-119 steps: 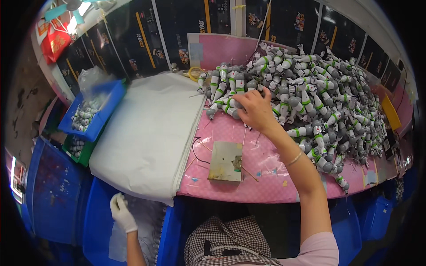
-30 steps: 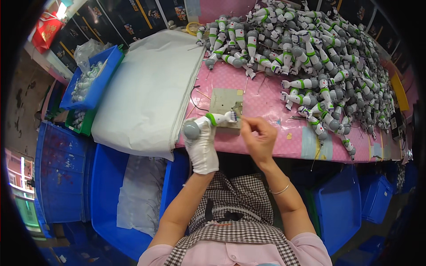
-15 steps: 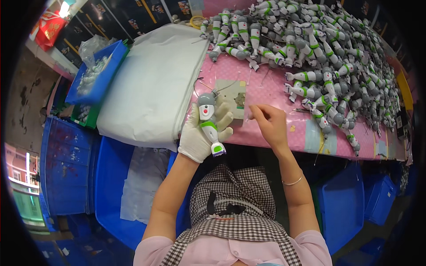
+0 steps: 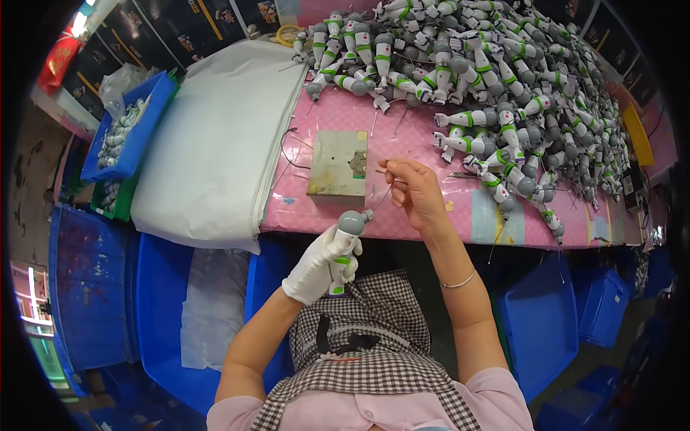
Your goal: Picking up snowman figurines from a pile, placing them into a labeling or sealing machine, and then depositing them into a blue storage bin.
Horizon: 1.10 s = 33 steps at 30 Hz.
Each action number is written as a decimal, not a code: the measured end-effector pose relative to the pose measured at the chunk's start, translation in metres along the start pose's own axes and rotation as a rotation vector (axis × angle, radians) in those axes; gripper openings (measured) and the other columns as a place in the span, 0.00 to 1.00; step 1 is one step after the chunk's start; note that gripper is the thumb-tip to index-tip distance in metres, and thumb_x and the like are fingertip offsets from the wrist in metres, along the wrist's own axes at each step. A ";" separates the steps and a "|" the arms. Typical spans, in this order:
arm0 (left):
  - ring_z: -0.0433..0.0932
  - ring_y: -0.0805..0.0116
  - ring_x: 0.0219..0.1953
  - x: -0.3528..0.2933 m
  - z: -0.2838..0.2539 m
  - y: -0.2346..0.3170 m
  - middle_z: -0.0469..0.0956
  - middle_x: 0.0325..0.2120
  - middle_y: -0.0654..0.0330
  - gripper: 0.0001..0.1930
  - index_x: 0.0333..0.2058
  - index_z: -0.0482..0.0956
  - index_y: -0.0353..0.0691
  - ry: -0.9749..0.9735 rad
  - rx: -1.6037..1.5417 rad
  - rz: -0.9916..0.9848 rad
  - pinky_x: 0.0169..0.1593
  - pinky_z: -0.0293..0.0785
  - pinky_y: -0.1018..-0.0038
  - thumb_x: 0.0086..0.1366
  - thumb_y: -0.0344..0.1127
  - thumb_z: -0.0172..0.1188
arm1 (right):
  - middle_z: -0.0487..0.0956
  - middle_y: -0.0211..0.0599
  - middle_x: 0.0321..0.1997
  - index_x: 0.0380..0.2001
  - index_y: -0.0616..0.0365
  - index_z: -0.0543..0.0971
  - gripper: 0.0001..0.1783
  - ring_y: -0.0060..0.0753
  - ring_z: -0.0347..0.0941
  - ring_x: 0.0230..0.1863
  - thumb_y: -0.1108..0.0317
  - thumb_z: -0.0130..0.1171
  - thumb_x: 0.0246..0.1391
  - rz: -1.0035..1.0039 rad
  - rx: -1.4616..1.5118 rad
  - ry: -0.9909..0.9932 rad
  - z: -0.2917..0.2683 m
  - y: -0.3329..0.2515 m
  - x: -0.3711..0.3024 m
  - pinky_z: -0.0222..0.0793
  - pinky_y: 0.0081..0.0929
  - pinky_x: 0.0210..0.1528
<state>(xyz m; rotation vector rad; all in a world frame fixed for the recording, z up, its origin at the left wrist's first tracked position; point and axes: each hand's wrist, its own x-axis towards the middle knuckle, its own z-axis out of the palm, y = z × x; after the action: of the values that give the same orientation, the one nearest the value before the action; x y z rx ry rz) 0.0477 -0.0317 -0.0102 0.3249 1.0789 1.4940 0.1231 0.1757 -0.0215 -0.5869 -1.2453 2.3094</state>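
Note:
My left hand [image 4: 316, 267], in a white glove, is wrapped round a toy arm [image 4: 351, 223] with a grey ball shoulder, white body and green bands. It is held just off the table's front edge, grey end upward. A thin wire [image 4: 383, 198] leads from that grey end up to my bare right hand [image 4: 415, 188]. The right fingers are curled and pinched on the wire; a short thin end shows past the fingertips. Left of the right hand, a metal box [image 4: 336, 164] with a small mechanism on its right side lies on the pink table cover [image 4: 402, 215], apart from both hands.
A large heap of similar toy arms [image 4: 496, 79] covers the table's back and right. White sheeting [image 4: 208, 136] lies at the left. A blue bin [image 4: 154, 118] of grey parts stands beyond it; more blue bins [image 4: 539, 316] sit below. Tweezers [image 4: 461, 174] lie near the heap.
My left hand has drawn the toy arm back from the metal box toward me and turned it, hiding its front. My right hand has moved left and now pinches its wire.

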 end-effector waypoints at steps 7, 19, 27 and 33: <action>0.75 0.72 0.29 0.024 0.001 0.033 0.73 0.29 0.60 0.19 0.42 0.70 0.35 0.206 0.147 0.202 0.34 0.73 0.77 0.64 0.47 0.54 | 0.67 0.22 0.12 0.20 0.63 0.80 0.09 0.10 0.58 0.17 0.68 0.55 0.45 -0.352 -0.862 0.023 0.005 0.011 0.032 0.51 0.15 0.19; 0.78 0.67 0.34 0.046 -0.007 0.043 0.75 0.31 0.58 0.19 0.42 0.71 0.32 0.145 0.018 0.138 0.41 0.77 0.68 0.63 0.44 0.56 | 0.68 0.21 0.14 0.19 0.57 0.77 0.11 0.12 0.58 0.16 0.65 0.52 0.49 0.022 -0.813 -0.209 -0.003 -0.010 0.050 0.51 0.14 0.18; 0.76 0.72 0.29 0.035 -0.017 0.041 0.75 0.28 0.61 0.13 0.40 0.72 0.34 0.092 -0.102 0.193 0.36 0.76 0.75 0.63 0.39 0.56 | 0.69 0.22 0.16 0.20 0.57 0.76 0.10 0.14 0.59 0.16 0.64 0.53 0.49 -0.250 -0.929 -0.107 -0.001 0.004 0.054 0.52 0.14 0.18; 0.73 0.73 0.26 -0.079 -0.090 0.058 0.72 0.27 0.62 0.14 0.43 0.69 0.37 0.719 -0.073 0.854 0.34 0.75 0.75 0.62 0.37 0.58 | 0.73 0.39 0.41 0.53 0.61 0.68 0.20 0.18 0.64 0.21 0.62 0.46 0.61 -0.300 -0.428 -0.076 0.020 -0.033 0.008 0.63 0.16 0.21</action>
<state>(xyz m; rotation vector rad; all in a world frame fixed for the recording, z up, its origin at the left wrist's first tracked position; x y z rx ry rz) -0.0344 -0.1335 0.0154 0.1986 1.5381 2.5250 0.1121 0.1837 0.0156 -0.4142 -1.7510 1.8435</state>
